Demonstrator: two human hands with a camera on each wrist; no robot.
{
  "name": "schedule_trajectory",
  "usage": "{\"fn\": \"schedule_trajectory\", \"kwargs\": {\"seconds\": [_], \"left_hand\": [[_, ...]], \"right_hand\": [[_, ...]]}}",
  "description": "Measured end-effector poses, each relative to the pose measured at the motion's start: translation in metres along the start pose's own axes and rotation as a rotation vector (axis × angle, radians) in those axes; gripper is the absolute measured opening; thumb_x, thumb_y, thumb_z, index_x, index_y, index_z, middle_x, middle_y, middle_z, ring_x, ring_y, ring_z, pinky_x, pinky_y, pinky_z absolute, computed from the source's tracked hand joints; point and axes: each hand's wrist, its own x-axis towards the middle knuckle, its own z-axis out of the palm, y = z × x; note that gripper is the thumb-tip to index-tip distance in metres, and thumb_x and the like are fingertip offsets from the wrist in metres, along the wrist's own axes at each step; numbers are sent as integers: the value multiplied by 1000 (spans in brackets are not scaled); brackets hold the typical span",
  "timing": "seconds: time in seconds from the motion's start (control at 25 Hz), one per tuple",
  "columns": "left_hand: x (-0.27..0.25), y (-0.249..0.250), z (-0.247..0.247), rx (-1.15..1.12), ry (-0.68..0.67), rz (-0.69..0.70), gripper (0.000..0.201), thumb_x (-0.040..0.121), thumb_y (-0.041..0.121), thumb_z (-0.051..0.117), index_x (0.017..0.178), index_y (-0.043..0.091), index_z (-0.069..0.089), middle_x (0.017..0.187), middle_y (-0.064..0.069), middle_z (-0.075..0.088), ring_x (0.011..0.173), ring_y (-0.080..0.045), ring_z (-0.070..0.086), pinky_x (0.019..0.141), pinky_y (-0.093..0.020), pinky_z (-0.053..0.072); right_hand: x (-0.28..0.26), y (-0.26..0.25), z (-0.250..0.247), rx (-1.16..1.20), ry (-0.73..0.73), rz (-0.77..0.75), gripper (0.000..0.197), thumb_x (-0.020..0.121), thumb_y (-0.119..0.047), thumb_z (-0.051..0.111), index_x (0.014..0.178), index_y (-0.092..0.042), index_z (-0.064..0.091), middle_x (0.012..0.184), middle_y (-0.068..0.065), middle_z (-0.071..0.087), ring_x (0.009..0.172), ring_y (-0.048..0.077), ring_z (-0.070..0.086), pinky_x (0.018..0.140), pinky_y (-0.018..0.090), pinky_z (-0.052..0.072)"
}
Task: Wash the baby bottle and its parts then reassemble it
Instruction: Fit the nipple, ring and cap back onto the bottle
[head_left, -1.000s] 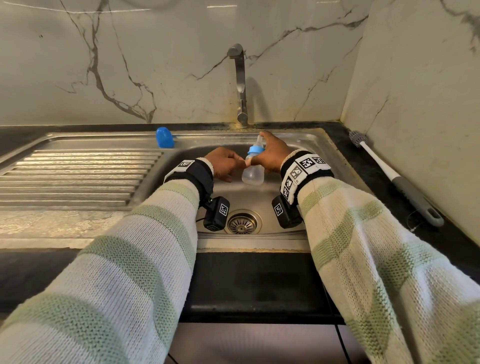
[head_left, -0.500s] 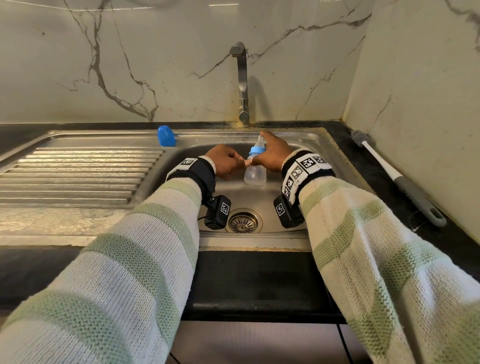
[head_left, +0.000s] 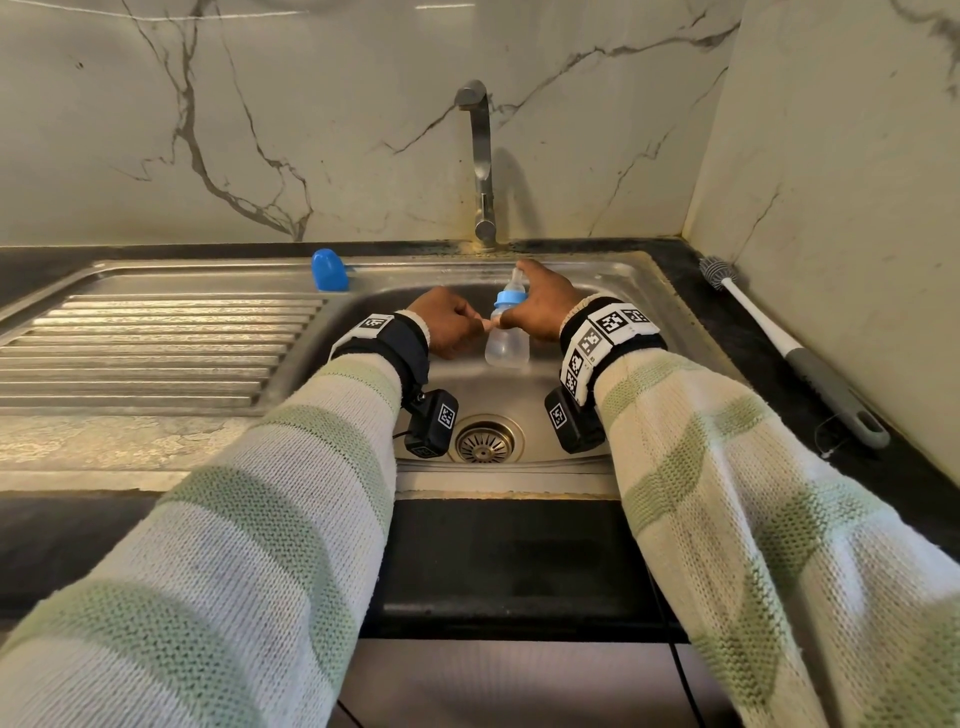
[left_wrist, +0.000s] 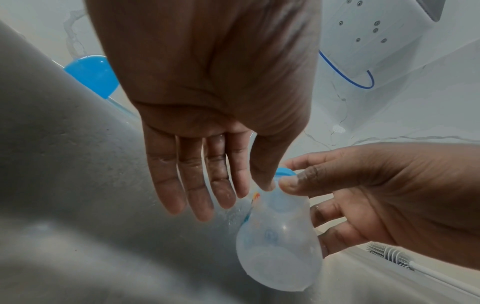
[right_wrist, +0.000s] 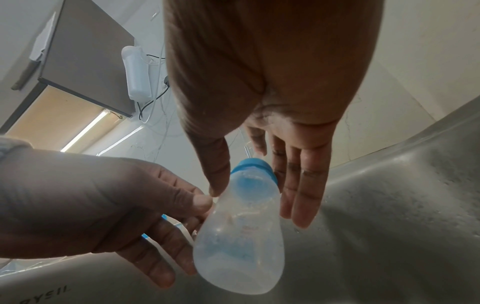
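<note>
Head view is showing both forearms in striped knit sleeves (head_left: 291, 499) reaching forward over the sink (head_left: 644, 291), the two hands meeting above the basin just in front of the tap (head_left: 480, 156). The baby bottle (head_left: 506, 338) is hanging upright between them, its blue collar ring (head_left: 509, 299) and clear teat on top, its rounded base clear of the basin floor.

The right hand (head_left: 540, 306) is arching over the bottle from the right, knuckles up. From the right wrist view, its thumb is pressing the bottle's neck just under the ring while the fingers (right_wrist: 303, 185) are lying nearly straight down the far side of the ring, so the neck is being pinched between thumb and fingers.

The left hand (head_left: 449, 325) is coming in from the left with the wrist level. In the left wrist view its thumb tip is touching the shoulder of the bottle right beside the right thumb, and its four fingers (left_wrist: 192, 185) are hanging straight and relaxed, together, beside the bottle without wrapping it.

A blue cap (head_left: 329, 270) is standing on the sink's rim at the back left, beside the ribbed drainboard. A bottle brush (head_left: 779, 343) is lying on the dark table to the right, well apart from the hands.
</note>
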Motion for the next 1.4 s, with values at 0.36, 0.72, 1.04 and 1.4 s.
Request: {"fn": "schedule_trajectory", "kwargs": {"seconds": [0.36, 0.72, 1.04, 1.4], "left_hand": [[0, -1, 1, 4, 5, 5, 9, 92, 25, 64, 90, 18, 68, 99, -13, 71, 90, -26, 68, 82, -39, 60], [2, -1, 3, 48, -24, 9, 8, 94, 20, 60, 91, 18, 67, 91, -9, 70, 87, -23, 67, 81, -36, 59], [4, -2, 2, 44, -20, 3, 9, 90, 16, 63, 83, 18, 67, 88, -8, 70, 81, -20, 66, 73, -32, 58], [5, -4, 2, 4, 7, 11, 10, 92, 14, 61, 83, 18, 66, 83, -8, 69, 80, -22, 67, 77, -36, 59]], "right_hand": [[-2, -3, 1, -10, 3, -21, 84, 80, -25, 78, 149, -18, 31, 144, 10, 47, 123, 27, 53, 85, 28, 39], [-3, -3, 1, -44, -6, -35, 84, 79, -27, 79, 148, -18, 32, 145, 10, 47, 125, 28, 52, 87, 28, 37], [-2, -3, 2, -50, -16, -58, 80, 79, -26, 79, 146, -18, 36, 145, 9, 47, 125, 28, 52, 90, 29, 40], [1, 0, 3, -53, -7, -64, 75, 79, -26, 79, 143, -18, 40, 140, 9, 51, 122, 27, 55, 88, 30, 42]]}}
